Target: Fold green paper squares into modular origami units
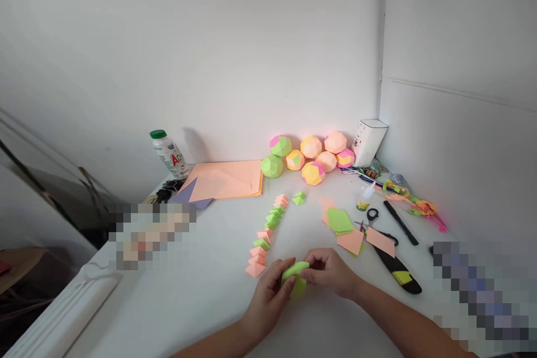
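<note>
Between my two hands, just above the table, is a piece of light green paper (296, 270) that looks partly folded. My left hand (272, 291) pinches its left side with the thumb in front. My right hand (329, 273) grips the right edge between thumb and fingers. Parts of the paper are hidden behind my fingers. Beyond my left hand runs a slanting row of small folded paper pieces (265, 235), peach and green. Two green folded pieces (299, 198) sit apart to its right. Flat green sheets (339, 221) and peach sheets (350, 241) lie beyond my right hand.
Scissors (372, 214), a black and yellow cutter (398, 271), a black pen (400, 222) and a glue bottle (366, 197) lie at right. Several paper balls (314, 173) line the wall beside large peach sheets (226, 179). A white bottle (170, 154) stands back left, a white box (368, 142) back right.
</note>
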The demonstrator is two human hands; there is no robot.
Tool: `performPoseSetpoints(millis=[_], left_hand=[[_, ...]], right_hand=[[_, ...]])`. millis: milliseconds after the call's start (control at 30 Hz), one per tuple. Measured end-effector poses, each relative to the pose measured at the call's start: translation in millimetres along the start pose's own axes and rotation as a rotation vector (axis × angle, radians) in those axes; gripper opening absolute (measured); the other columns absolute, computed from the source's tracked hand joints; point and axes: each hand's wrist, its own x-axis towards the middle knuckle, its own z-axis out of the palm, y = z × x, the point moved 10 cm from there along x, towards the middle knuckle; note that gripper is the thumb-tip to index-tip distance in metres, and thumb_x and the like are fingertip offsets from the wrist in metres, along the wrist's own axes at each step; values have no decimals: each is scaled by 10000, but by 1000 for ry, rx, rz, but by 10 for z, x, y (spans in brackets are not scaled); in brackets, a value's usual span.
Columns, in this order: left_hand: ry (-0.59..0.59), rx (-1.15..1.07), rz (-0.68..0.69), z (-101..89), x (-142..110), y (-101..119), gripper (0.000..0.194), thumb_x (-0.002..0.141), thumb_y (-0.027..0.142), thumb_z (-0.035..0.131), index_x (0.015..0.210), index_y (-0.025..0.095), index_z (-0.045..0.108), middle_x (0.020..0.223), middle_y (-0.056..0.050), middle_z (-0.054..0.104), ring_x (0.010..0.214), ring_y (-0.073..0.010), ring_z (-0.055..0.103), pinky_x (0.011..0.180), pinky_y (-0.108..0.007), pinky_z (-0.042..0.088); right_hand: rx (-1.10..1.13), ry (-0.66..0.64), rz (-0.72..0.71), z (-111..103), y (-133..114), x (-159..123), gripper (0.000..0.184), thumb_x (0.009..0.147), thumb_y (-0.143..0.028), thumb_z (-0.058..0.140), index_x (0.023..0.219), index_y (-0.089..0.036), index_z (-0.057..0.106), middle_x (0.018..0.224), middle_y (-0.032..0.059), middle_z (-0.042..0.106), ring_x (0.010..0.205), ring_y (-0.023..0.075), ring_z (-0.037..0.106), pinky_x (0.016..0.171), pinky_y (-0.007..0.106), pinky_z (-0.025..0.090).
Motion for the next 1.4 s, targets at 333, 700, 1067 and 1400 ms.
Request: performPoseSetpoints(millis=[333,700,1067,1400], left_hand=[[-134,-31,-79,159,-19,70,363,840,462,510,952,171,697,564,14,502,439,-98,421,438,-207,343],[-144,-17,-74,172,-23,156,361,835,463,511,884,170,715,546,7,497,425,-87,374,405,-197,308],[-143,-49,-117,168,-39,62,389,839,447,515,1095,193,661,512,26,511,361,-63,363,372,-184,306],[-139,-5,-123,164,-36,83,400,840,453,505,1080,183,676,458,50,427,351,-65,364,366,-176,299]], right_hand=[[-213,122,-180,-81,-282,-70,286,714,-392,701,651,-164,540,625,-12,528,578,115,470,552,242,400],[50,-24,-77,43,-137,-14,273,691,-386,730,709,-135,624,645,-7,543,552,99,487,535,236,405],[41,16,-39,11,-102,-27,288,662,-412,744,716,-150,637,574,-22,531,518,103,468,510,239,395],[-28,34,-117,13,-259,-53,222,677,-347,748,699,-149,649,640,-14,546,564,106,484,548,239,406]])
